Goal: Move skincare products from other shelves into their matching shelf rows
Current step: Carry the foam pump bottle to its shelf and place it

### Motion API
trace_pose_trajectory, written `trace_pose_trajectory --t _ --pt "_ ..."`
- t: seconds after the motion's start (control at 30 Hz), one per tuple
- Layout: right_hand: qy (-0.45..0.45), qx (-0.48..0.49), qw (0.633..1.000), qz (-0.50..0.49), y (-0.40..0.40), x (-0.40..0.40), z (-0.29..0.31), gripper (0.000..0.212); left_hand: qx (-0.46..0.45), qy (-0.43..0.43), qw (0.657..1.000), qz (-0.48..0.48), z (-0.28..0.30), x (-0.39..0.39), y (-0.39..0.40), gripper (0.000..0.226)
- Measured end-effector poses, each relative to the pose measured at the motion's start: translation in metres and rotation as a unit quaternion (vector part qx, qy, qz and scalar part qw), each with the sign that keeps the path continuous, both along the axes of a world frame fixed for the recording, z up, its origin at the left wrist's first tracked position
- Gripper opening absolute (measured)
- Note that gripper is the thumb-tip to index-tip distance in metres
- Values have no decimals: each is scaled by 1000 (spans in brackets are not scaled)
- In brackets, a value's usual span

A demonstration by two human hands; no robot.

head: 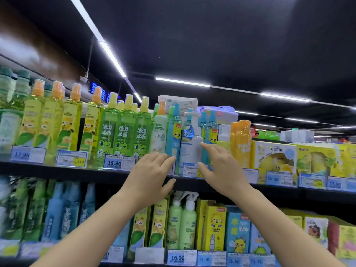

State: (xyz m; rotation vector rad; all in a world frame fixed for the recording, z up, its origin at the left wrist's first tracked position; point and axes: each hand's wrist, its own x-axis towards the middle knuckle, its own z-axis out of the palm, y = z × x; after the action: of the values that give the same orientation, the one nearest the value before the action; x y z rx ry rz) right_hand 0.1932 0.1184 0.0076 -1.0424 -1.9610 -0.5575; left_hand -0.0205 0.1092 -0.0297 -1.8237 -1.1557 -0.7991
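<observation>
A white pump bottle [190, 139] with a blue label stands on the upper shelf [77, 171] between teal spray bottles [173, 135]. Both of my hands are raised in front of it, one on each side. My left hand [152, 176] has its fingers spread and relaxed, the fingertips near the base of a teal bottle. My right hand [219, 166] is spread too, its fingertips close to the pump bottle's right side. Neither hand holds anything.
Yellow and green spray bottles [119, 130] fill the upper shelf to the left; an orange bottle [240, 143] and yellow boxes [275, 157] stand to the right. The lower shelf holds green trigger bottles [183, 224], boxed products and price tags [113, 162]. Stacked packs lie behind the top row.
</observation>
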Motion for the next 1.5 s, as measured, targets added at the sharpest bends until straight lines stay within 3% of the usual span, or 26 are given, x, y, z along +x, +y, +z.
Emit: trace_pose_trajectory --t 0.5,0.67,0.93,1.03,1.2,1.37,1.5 --pt "92 -60 993 -37 42 -35 16 97 -9 -54 998 -31 -11 0 12 54" --pt "177 -57 982 14 47 -37 14 87 -11 -72 996 -51 -12 0 12 54" --pt "303 63 937 161 10 -21 15 78 -38 -148 977 -151 -13 2 -2 63" --pt "337 63 912 227 -25 -11 21 75 -64 -200 956 -207 0 14 -18 67" --pt "294 39 925 238 -81 18 10 74 -121 -230 915 -307 12 54 -48 81" --pt "272 -3 938 217 -125 70 -28 77 -233 -238 833 -441 0 116 -78 74" --pt "288 -46 940 178 -155 132 -60 78 -254 -254 782 -509 -24 188 -94 69"
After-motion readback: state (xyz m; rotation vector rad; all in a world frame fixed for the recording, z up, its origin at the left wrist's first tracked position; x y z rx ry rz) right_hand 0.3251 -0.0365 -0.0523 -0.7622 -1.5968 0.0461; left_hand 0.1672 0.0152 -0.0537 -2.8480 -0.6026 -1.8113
